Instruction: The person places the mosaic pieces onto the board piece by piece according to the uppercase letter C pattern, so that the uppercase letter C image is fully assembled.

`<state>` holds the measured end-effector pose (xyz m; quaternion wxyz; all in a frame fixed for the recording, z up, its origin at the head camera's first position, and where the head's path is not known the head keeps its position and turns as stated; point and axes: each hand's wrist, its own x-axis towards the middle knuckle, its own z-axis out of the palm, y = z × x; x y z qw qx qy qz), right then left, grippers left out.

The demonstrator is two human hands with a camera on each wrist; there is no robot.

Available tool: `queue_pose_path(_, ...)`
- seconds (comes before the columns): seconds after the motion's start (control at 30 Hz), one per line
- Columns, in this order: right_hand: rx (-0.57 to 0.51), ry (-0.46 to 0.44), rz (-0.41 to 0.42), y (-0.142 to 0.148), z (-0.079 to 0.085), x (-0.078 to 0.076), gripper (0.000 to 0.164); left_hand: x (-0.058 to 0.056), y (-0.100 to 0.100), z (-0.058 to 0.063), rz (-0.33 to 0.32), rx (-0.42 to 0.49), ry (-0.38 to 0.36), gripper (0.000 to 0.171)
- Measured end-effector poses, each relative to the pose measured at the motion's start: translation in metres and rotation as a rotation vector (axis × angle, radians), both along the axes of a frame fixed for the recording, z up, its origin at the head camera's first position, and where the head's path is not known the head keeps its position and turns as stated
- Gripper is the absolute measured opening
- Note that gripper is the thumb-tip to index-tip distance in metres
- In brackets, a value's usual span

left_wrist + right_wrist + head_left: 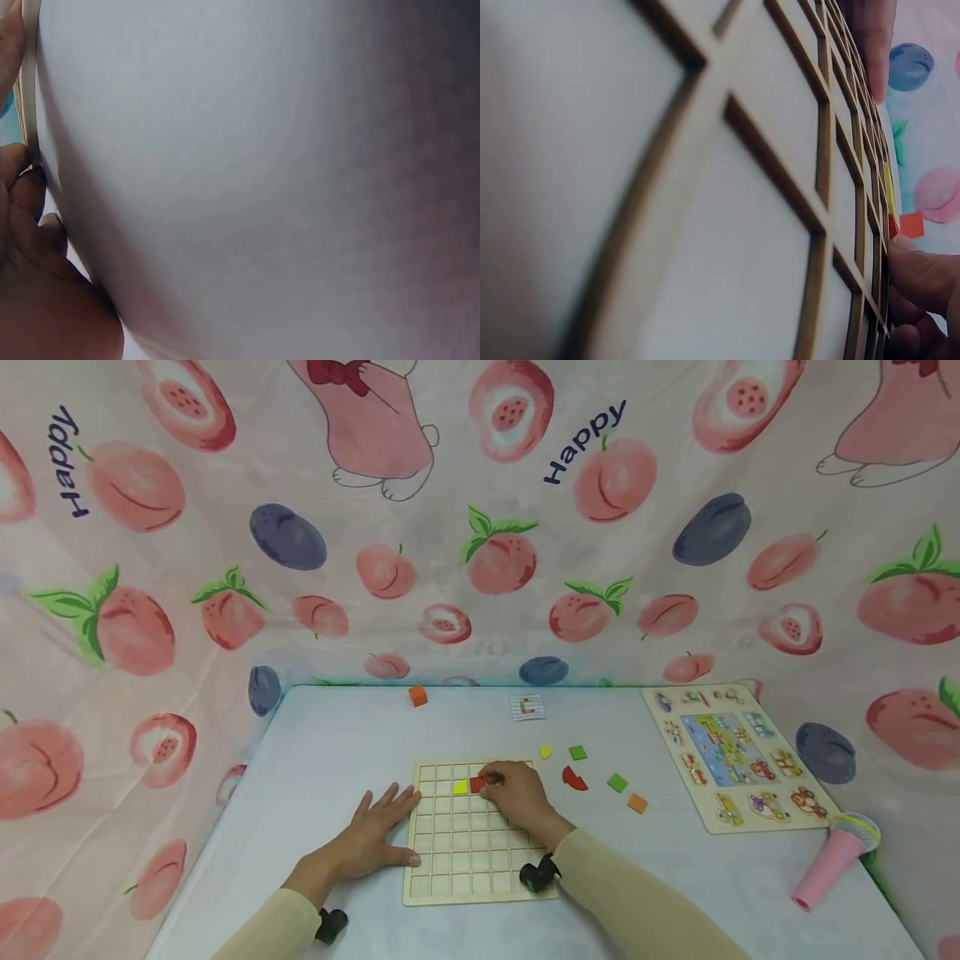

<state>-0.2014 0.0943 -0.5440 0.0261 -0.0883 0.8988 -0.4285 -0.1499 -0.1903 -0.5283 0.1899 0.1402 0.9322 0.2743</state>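
A wooden grid board (461, 887) lies on the white table. My left hand (372, 837) rests flat with fingers spread, its fingertips and thumb at the board's left edge. Over the upper part of the grid, the thumb and curled fingers of my right hand (519, 795) pinch the right side of a red square tile (476, 786). That tile sits right beside a yellow square tile (460, 787), which fills a cell. In the right wrist view, the thumb (922, 274) reaches the red tile at the grid's far side. The left wrist view shows mostly blurred white surface.
Right of the board lie a yellow piece (545, 751), green tiles (577, 752), a red curved piece (574, 778) and an orange tile (637, 803). Behind are an orange cube (417, 696) and a small printed card (528, 707). A picture puzzle board (716, 821) and pink microphone (828, 868) occupy the right.
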Motion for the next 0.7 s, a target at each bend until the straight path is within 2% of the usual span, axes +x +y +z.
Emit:
queue_pose_path(0.23,0.036,0.008,0.039,0.0012,0.0023,-0.0003,0.023,0.0012,0.0002,0.0016,-0.002,0.005,0.000,0.109)
queue_pose_path(0.7,0.040,-0.034,0.044,0.0008,0.0014,-0.0007,0.024,0.0016,0.0007,0.0003,0.000,0.001,0.001,0.109)
